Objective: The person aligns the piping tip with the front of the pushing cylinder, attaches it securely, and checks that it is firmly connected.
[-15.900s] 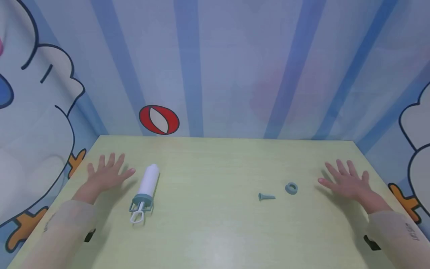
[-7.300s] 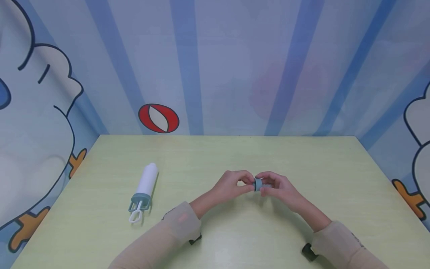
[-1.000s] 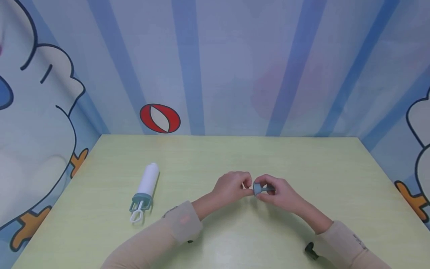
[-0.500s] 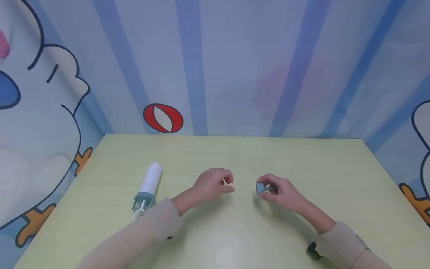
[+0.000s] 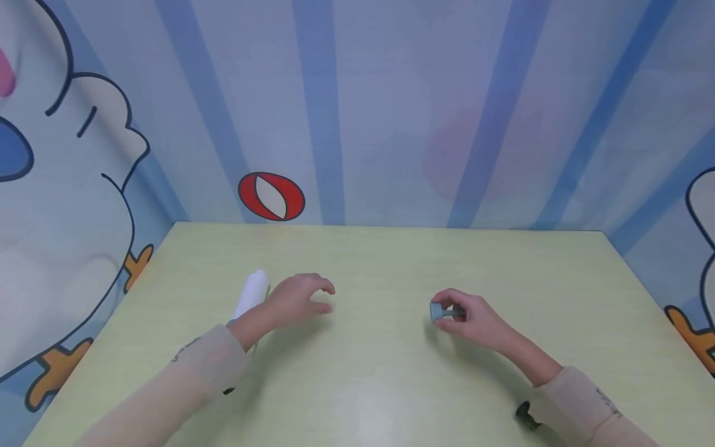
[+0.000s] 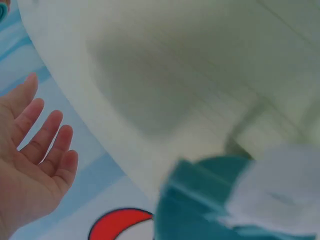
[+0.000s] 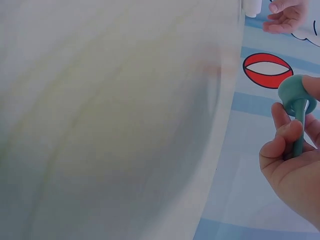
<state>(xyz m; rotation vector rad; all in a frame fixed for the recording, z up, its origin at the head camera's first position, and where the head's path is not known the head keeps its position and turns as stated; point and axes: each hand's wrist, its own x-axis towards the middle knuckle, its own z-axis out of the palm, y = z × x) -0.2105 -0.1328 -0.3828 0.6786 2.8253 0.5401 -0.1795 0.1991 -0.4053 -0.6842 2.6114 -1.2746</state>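
Right hand (image 5: 471,318), at right, clamped on ring (image 5: 436,312); nozzle (image 5: 455,312) stem runs from ring toward palm. Left hand (image 5: 298,300), at left: thumb, fingers apart, near syringe (image 5: 252,292). Syringe on table (image 5: 380,366), near end behind sleeve (image 5: 220,360).

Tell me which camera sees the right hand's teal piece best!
The right wrist view: the teal piece looks big, its round top and thin stem showing in the right hand. The head view shows it small, side-on. The left wrist view seems to catch a bit, cut off at the top-left corner.
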